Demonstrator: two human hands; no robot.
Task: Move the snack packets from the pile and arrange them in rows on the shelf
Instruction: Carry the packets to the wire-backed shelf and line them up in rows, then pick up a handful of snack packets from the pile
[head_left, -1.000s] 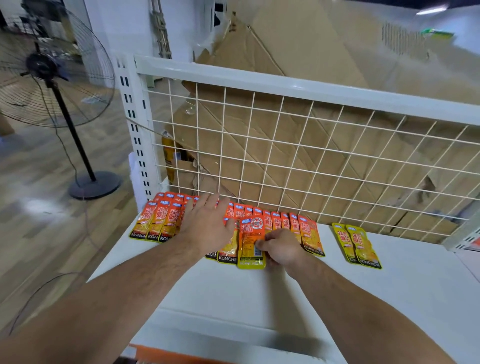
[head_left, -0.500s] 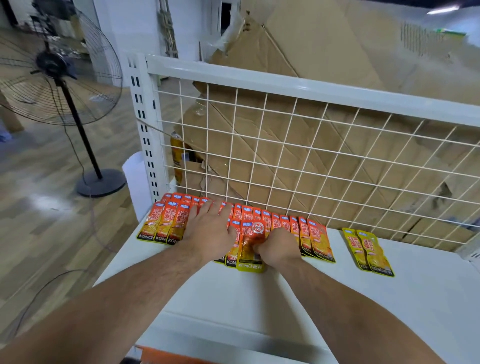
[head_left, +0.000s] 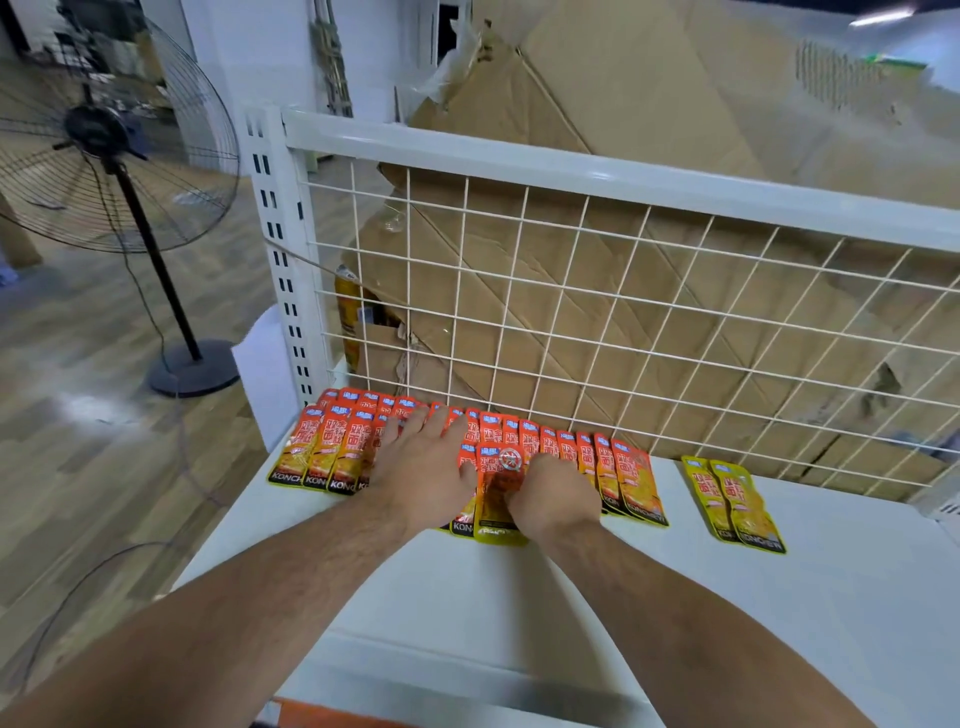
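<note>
Orange snack packets (head_left: 628, 478) lie overlapped in rows along the back of the white shelf (head_left: 571, 597), against the wire grid. A second row starts at the left end (head_left: 327, 452). My left hand (head_left: 421, 467) lies flat with spread fingers on the middle packets. Just right of it, my right hand (head_left: 553, 493) has its fingers curled down onto one orange packet (head_left: 496, 499) that sits in the front row. Two yellow packets (head_left: 732, 501) lie apart to the right.
A white wire grid (head_left: 623, 322) with a top rail backs the shelf; flattened cardboard (head_left: 597, 156) leans behind it. A standing fan (head_left: 109, 171) is on the wooden floor to the left. Bare shelf surface stretches in front and to the right.
The right hand has slid the front packet up and back into the row beside the left hand. The left hand stays pressed on the packets. My view has moved slightly closer.
</note>
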